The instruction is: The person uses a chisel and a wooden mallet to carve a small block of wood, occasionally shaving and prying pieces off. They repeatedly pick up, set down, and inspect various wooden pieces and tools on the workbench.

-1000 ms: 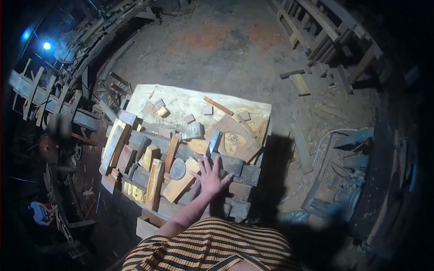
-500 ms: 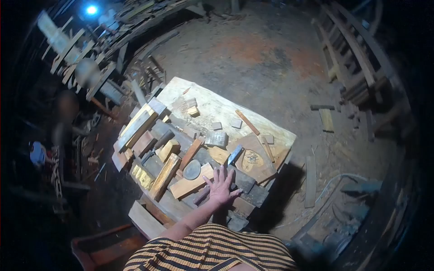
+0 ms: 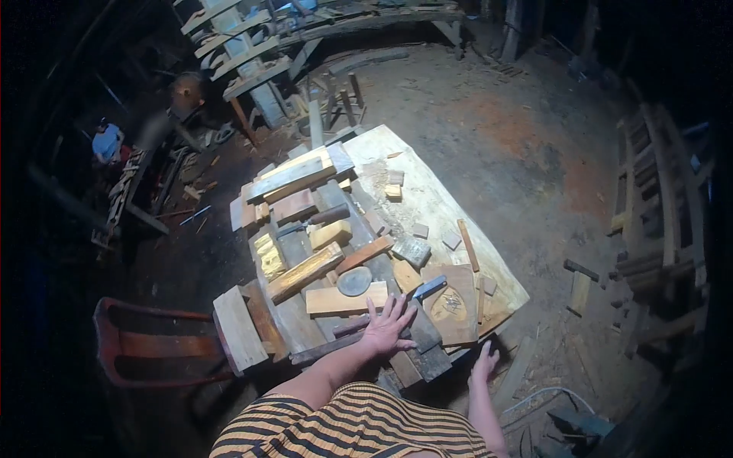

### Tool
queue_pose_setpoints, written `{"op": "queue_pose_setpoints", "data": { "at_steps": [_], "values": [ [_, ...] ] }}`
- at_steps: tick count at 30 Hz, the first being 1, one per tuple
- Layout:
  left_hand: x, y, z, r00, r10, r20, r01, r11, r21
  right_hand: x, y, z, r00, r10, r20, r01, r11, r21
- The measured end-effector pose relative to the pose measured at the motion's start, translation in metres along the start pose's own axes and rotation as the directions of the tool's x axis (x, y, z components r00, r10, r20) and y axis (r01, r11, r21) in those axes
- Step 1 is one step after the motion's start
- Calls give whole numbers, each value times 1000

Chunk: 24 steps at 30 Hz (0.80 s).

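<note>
My left hand (image 3: 388,327) lies with spread fingers on the dark wood pieces at the near side of the work table, holding nothing. Its fingertips reach toward a pale wood block (image 3: 328,300) with a round grey disc (image 3: 354,281) against it. Just past that hand is a bluish flat tool (image 3: 430,287), whose exact kind I cannot make out. A board (image 3: 466,327) with an oval patch of small nail-like bits lies beyond it. Off the table's near right corner, my right hand (image 3: 484,362) hangs in the air, fingers apart and nothing visible in it.
Several wood blocks (image 3: 305,272) and a dark-handled tool (image 3: 328,214) cover the table's left half. A reddish chair (image 3: 164,346) stands at left. Wooden frames (image 3: 660,198) line the right side, and a pale hose (image 3: 553,390) lies on the floor. A person (image 3: 107,141) is far left.
The view has turned left, so the table appears farther right. My right hand has come into view beside the near right corner. My left hand stays spread on the same dark wood.
</note>
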<state>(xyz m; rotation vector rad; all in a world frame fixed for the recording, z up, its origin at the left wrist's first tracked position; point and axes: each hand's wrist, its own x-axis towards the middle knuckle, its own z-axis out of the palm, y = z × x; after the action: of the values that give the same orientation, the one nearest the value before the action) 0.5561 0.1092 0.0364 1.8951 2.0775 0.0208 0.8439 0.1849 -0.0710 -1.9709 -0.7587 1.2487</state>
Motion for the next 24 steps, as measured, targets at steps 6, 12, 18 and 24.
{"op": "queue_pose_setpoints", "data": {
  "at_steps": [6, 12, 18, 24],
  "values": [
    [1, 0, 5, 1000, -4, -16, 4, 1000, 0, 13, -28, 72, 996, 83, -41, -82, 996, 26],
    [4, -2, 11, 999, 6, -38, -4, 999, 38, 2, -33, 82, 966, 36, -258, -63, 993, -97],
    [3, -1, 9, 999, 1, -35, 0, 999, 36, 3, -33, 80, 982, 33, -186, -41, 999, -36],
    [2, 0, 9, 999, 1, -41, 1, 999, 46, 14, -23, 76, 988, 57, -147, -72, 992, -100]
  ]
}}
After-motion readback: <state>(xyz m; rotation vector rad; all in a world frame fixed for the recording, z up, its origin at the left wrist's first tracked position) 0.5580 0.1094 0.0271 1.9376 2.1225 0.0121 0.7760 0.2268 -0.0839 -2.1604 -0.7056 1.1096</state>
